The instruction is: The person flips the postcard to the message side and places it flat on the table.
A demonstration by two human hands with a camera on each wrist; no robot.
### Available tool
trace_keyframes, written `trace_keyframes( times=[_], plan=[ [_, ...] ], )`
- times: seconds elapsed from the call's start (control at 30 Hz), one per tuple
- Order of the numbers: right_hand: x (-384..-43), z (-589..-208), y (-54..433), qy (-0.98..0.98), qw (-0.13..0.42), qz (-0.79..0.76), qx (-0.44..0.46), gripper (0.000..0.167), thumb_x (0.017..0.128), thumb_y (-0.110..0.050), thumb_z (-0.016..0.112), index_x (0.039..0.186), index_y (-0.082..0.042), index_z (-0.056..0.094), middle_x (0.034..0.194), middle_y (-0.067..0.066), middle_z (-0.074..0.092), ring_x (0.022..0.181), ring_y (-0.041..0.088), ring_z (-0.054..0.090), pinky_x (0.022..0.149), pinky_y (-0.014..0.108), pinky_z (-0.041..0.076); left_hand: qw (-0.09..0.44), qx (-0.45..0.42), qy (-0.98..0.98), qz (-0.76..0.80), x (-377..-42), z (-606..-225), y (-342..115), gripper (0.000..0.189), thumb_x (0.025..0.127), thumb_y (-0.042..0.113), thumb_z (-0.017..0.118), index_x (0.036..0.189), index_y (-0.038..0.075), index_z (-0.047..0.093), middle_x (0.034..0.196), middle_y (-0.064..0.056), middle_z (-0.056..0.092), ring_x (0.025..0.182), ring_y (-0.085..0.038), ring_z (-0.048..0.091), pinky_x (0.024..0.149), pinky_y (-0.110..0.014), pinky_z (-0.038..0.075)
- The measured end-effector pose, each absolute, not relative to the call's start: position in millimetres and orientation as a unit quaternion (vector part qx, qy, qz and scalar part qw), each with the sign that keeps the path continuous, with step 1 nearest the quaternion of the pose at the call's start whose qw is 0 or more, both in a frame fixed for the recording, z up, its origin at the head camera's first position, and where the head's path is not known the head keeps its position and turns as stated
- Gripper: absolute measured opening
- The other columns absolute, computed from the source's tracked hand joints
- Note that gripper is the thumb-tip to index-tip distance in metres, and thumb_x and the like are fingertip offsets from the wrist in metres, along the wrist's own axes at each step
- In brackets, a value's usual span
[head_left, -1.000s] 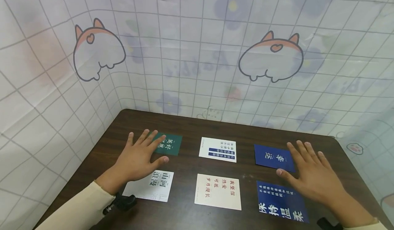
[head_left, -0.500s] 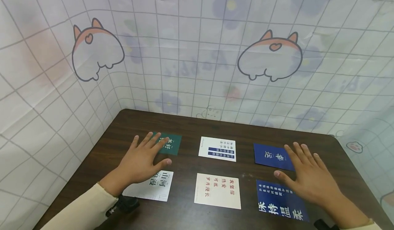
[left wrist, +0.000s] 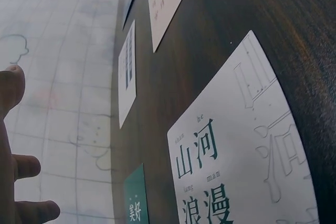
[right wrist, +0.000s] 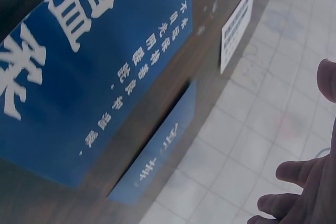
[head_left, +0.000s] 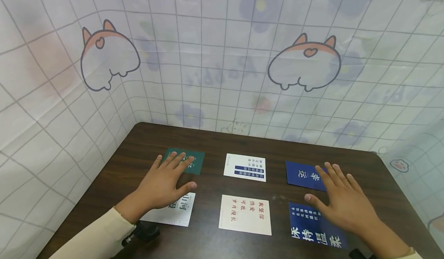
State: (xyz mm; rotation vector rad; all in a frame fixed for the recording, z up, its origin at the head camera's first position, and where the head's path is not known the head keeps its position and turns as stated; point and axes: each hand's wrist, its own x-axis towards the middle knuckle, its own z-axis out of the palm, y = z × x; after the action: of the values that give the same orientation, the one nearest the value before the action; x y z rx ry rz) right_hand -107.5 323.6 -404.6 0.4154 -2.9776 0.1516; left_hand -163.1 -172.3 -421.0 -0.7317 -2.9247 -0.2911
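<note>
My left hand, fingers straight and spread, hovers above the table at the left. In the head view it partly covers a green card and a white card with dark lettering. On the right, my right hand is also spread above the table. It overlaps the edges of a small blue card and a larger blue card with white writing. Both wrist views show the cards lying flat, apart from the fingers. Neither hand holds anything.
Between the hands lie a white card with blue bars and a cream card with red writing. The dark wooden table meets a white gridded curtain at its back and sides.
My left hand has shifted slightly right and down, showing more of the green card's left part. My right hand has drifted slightly left. The cards have stayed in place.
</note>
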Motion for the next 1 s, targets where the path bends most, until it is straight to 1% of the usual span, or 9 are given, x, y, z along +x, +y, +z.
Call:
trace_keyframes(
  times=[0.1, 0.27, 0.37, 0.6, 0.67, 0.77, 0.87, 1.0],
  plan=[
    [-107, -406, 321, -0.987, 0.065, 0.053, 0.139, 0.09, 0.1, -0.062, 0.052, 0.161, -0.001, 0.026, 0.165, 0.028, 0.016, 0.153, 0.043, 0.005, 0.119, 0.051, -0.012, 0.058, -0.245, -0.962, -0.102, -163, -423, -171, 0.08, 0.098, 0.069, 0.049, 0.16, 0.021, 0.038, 0.161, -0.013, 0.037, 0.151, -0.039, 0.025, 0.116, -0.068, 0.009],
    [-106, -407, 317, -0.987, 0.061, 0.057, 0.139, 0.089, 0.1, -0.062, 0.052, 0.16, -0.001, 0.028, 0.165, 0.027, 0.017, 0.153, 0.043, 0.006, 0.12, 0.052, -0.009, 0.055, -0.254, -0.96, -0.105, -162, -425, -169, 0.084, 0.097, 0.076, 0.038, 0.16, 0.021, 0.037, 0.161, -0.014, 0.037, 0.151, -0.037, 0.025, 0.116, -0.067, 0.01],
    [-105, -406, 316, -0.986, 0.063, 0.06, 0.14, 0.089, 0.1, -0.062, 0.053, 0.16, -0.001, 0.028, 0.165, 0.027, 0.017, 0.154, 0.042, 0.006, 0.12, 0.052, -0.008, 0.051, -0.257, -0.959, -0.109, -161, -425, -167, 0.084, 0.097, 0.077, 0.037, 0.16, 0.021, 0.037, 0.162, -0.014, 0.036, 0.151, -0.037, 0.025, 0.116, -0.067, 0.011],
    [-106, -406, 311, -0.986, 0.064, 0.06, 0.143, 0.089, 0.099, -0.062, 0.055, 0.159, -0.001, 0.03, 0.165, 0.026, 0.019, 0.153, 0.043, 0.008, 0.12, 0.052, -0.007, 0.058, -0.265, -0.956, -0.112, -158, -427, -164, 0.083, 0.097, 0.074, 0.041, 0.159, 0.019, 0.04, 0.161, -0.013, 0.037, 0.15, -0.038, 0.028, 0.116, -0.067, 0.014],
    [-106, -408, 310, -0.986, 0.062, 0.061, 0.144, 0.089, 0.099, -0.062, 0.055, 0.159, -0.002, 0.03, 0.165, 0.026, 0.019, 0.153, 0.043, 0.009, 0.12, 0.05, -0.008, 0.055, -0.269, -0.955, -0.11, -158, -428, -163, 0.081, 0.097, 0.073, 0.043, 0.158, 0.019, 0.041, 0.162, -0.012, 0.036, 0.15, -0.038, 0.027, 0.115, -0.067, 0.014],
    [-106, -409, 309, -0.986, 0.063, 0.061, 0.145, 0.09, 0.098, -0.063, 0.055, 0.159, -0.002, 0.03, 0.164, 0.027, 0.021, 0.153, 0.044, 0.012, 0.121, 0.051, -0.006, 0.045, -0.274, -0.954, -0.111, -158, -429, -161, 0.079, 0.098, 0.07, 0.046, 0.159, 0.02, 0.04, 0.163, -0.012, 0.035, 0.151, -0.038, 0.025, 0.115, -0.067, 0.015],
    [-106, -411, 308, -0.985, 0.061, 0.063, 0.146, 0.091, 0.099, -0.063, 0.054, 0.16, -0.002, 0.029, 0.165, 0.026, 0.02, 0.153, 0.044, 0.011, 0.121, 0.051, -0.005, 0.035, -0.276, -0.954, -0.109, -157, -431, -159, 0.077, 0.098, 0.069, 0.048, 0.159, 0.021, 0.04, 0.162, -0.013, 0.036, 0.151, -0.038, 0.025, 0.115, -0.067, 0.016],
    [-105, -411, 306, -0.986, 0.053, 0.062, 0.144, 0.091, 0.098, -0.064, 0.054, 0.16, -0.002, 0.028, 0.165, 0.026, 0.02, 0.153, 0.044, 0.012, 0.121, 0.051, -0.004, 0.031, -0.279, -0.954, -0.107, -157, -435, -155, 0.076, 0.098, 0.066, 0.052, 0.158, 0.021, 0.041, 0.159, -0.013, 0.04, 0.149, -0.038, 0.03, 0.116, -0.065, 0.017]
  ],
)
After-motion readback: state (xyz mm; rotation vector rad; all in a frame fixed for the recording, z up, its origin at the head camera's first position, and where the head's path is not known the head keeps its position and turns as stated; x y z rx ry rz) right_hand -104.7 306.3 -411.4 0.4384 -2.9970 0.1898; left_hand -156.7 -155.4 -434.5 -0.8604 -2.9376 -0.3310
